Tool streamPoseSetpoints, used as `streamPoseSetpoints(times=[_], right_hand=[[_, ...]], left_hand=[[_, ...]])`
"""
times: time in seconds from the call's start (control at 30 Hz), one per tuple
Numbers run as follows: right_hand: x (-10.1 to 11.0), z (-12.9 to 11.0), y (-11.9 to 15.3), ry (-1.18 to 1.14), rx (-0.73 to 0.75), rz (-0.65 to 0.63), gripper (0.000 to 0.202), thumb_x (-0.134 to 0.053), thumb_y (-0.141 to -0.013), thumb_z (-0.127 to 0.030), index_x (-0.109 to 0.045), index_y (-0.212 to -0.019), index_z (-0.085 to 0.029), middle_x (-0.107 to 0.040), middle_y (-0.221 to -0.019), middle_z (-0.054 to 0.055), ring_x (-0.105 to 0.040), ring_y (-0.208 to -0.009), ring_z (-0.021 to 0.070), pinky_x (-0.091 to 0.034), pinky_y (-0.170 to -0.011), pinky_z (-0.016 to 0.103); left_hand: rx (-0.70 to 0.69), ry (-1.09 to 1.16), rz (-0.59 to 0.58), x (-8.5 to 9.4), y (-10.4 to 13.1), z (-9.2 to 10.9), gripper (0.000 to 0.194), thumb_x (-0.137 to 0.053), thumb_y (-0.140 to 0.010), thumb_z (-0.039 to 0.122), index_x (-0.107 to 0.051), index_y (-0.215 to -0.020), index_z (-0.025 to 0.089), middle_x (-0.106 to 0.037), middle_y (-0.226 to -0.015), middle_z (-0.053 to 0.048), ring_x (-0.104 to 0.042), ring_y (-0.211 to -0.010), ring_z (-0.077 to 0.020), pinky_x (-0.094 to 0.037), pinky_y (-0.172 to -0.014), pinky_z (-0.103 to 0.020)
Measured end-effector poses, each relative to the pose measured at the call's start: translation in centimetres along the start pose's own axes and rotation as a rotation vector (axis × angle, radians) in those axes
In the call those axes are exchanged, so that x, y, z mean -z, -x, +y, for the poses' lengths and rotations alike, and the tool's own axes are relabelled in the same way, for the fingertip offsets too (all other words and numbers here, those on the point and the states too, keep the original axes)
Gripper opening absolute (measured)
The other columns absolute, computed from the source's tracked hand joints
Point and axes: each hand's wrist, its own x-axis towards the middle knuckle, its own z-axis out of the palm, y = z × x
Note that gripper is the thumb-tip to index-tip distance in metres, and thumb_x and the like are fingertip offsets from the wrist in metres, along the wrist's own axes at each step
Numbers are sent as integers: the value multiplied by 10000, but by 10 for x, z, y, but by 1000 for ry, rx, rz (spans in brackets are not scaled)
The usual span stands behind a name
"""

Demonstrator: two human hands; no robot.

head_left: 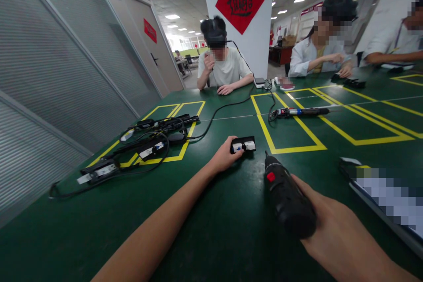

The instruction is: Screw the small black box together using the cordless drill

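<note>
My left hand (pixel 228 155) is closed around the left end of a small black case with white and blue parts inside (pixel 248 144), held at the table's middle. In my right hand (pixel 325 216) is a black cordless screwdriver (pixel 287 198) with a red button on top. Its thin tip points away from me, toward the table just right of the black case, and the two are apart. The fingers under the screwdriver's body are mostly hidden.
Black cabled devices (pixel 158 141) lie on yellow-taped outlines at left. Another pen-like tool (pixel 300 112) rests beyond on the green table (pixel 218 211). A tray-like object (pixel 373 202), partly blurred, lies at right. Across the table sit a person in a headset (pixel 224 66) and other people.
</note>
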Motion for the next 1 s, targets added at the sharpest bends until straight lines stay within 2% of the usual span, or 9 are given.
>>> streamPoseSetpoints(times=[0.17,0.3,0.47,0.67,0.83,1.0], right_hand=[[-19,10,0,76,-9,-32,689,-539,-720,-224,-322,-1366,-328,-654,-1082,60,-680,-777,265,-539,-581,343],[-34,18,6,103,38,-66,828,-607,-636,-200,-284,-1392,-299,-593,-1169,88,-635,-922,300,-537,-721,414],[-34,18,4,49,29,-126,838,-666,-617,-237,-316,-1375,-311,-576,-1173,88,-625,-926,295,-522,-763,430],[-32,12,1,-54,-10,-156,774,-677,-636,-302,-369,-1346,-299,-592,-1133,77,-625,-904,265,-507,-763,392],[-38,6,5,-105,-16,-178,654,-594,-725,-362,-399,-1341,-267,-579,-1142,85,-613,-921,247,-495,-797,386],[-34,-8,6,-147,5,-177,504,-529,-793,-361,-488,-1282,-242,-599,-1134,86,-607,-952,232,-486,-819,349]], left_hand=[[-14,5,-3,1,0,0,326,-537,-866,296,-518,-1165,167,-604,-1099,-77,-620,-883,-205,-522,-750,-409],[-19,0,6,1,1,1,326,-538,-865,295,-519,-1164,167,-602,-1105,-78,-617,-894,-208,-519,-758,-415],[-34,-2,11,0,1,0,325,-539,-865,293,-520,-1164,167,-601,-1112,-79,-615,-906,-212,-516,-767,-420],[-47,-10,23,-1,0,-4,324,-537,-866,294,-519,-1163,167,-600,-1108,-78,-617,-893,-208,-522,-751,-410],[-54,-17,21,-1,0,-5,322,-538,-865,294,-521,-1161,167,-601,-1107,-78,-616,-896,-209,-519,-757,-413],[-45,-27,20,0,0,-4,321,-538,-866,295,-522,-1159,166,-602,-1103,-78,-618,-891,-207,-521,-752,-410]])
